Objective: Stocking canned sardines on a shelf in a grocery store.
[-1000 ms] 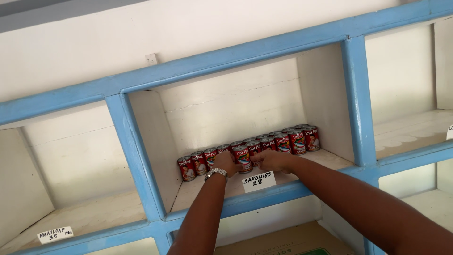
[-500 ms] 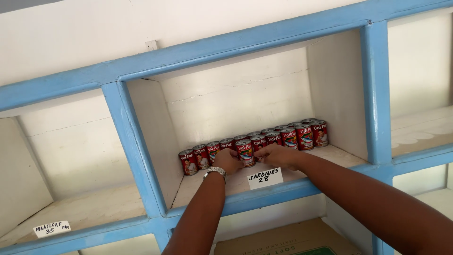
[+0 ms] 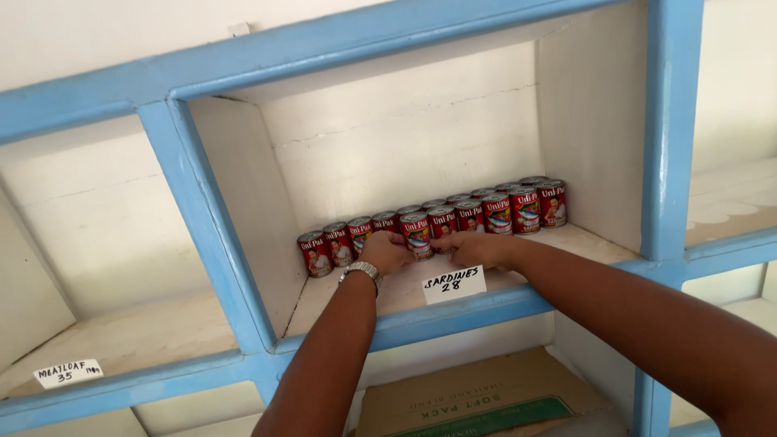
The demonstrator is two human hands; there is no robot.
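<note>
A blue-framed shelf unit (image 3: 206, 235) with white-painted compartments fills the view. The middle compartment holds a row of red-labelled cans (image 3: 486, 210) standing upright side by side along its floor, running from near the left wall back towards the right wall; a second row of can tops shows just behind the right-hand part of the row.

Both of the person's arms reach into this compartment. The left hand (image 3: 384, 251), with a metal wristwatch (image 3: 361, 272) on the wrist, rests at the front of the row with its fingers curled against a can (image 3: 418, 235) that stands slightly forward of its neighbours. The right hand (image 3: 477, 248) meets it from the other side, fingers bent and touching the same can low down. Whether either hand truly grips the can or only presses on it cannot be told.

A white paper label (image 3: 454, 284) with handwriting is fixed to the blue front edge of the shelf just below the hands. The compartment to the left has a similar small label (image 3: 68, 373) on its edge. Below the middle compartment lies a brown cardboard box (image 3: 461, 396) with a green stripe.
</note>
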